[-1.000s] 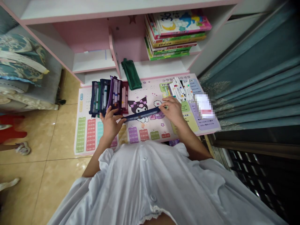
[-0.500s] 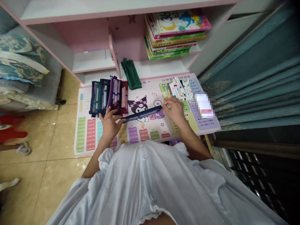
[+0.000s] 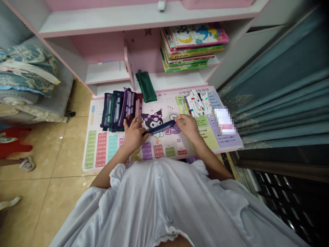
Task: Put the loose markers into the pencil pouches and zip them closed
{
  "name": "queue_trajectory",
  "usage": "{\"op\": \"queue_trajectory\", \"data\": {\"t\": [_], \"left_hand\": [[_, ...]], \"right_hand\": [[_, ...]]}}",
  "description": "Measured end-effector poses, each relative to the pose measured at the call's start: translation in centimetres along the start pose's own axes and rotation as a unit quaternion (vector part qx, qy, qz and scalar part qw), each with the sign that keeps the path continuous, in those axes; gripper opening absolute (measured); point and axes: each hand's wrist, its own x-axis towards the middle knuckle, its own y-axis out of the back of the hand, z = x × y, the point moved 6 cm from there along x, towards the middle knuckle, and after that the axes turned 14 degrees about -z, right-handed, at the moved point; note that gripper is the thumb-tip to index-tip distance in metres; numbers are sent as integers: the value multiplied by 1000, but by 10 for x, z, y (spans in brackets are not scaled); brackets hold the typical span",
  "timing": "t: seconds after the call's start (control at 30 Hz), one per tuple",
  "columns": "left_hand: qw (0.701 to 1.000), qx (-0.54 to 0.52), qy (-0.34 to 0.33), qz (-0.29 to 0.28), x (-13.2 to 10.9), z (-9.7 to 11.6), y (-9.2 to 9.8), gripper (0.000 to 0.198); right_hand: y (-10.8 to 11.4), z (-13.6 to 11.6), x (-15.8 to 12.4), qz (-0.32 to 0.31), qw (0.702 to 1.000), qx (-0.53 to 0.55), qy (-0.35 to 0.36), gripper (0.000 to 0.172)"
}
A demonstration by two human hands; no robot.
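A slim navy zip pencil case lies across the printed desk mat, held between both hands. My left hand grips its left end, and my right hand pinches its right end between fingertips. Just above my left hand, a row of dark mesh pencil cases lies side by side, holding pens. A loose bunch of white markers lies to the upper right, beyond my right hand. A cartoon character print sits on the mat just above the navy case.
A dark green pouch and stacked books stand on the pink-and-white shelf unit. A blurred paper lies on the mat's right side. Teal curtains hang at right; cushions and a tiled floor lie left.
My hands have moved closer together, with my left hand shifting right and carrying the navy case's left end with it. The whole scene sits slightly lower in view.
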Motion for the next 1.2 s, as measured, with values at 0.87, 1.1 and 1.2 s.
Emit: {"op": "queue_trajectory", "data": {"t": [0.87, 1.1, 1.2], "left_hand": [[959, -113, 165, 198, 13, -81, 32, 15], [950, -105, 217, 199, 38, -70, 11, 22], [950, -76, 232, 195, 45, -64, 8, 21]], "right_hand": [[-49, -22, 52, 36, 995, 38, 85, 11], [-60, -22, 73, 24, 998, -28, 57, 14], [-61, -33, 91, 18, 996, -68, 53, 17]]}}
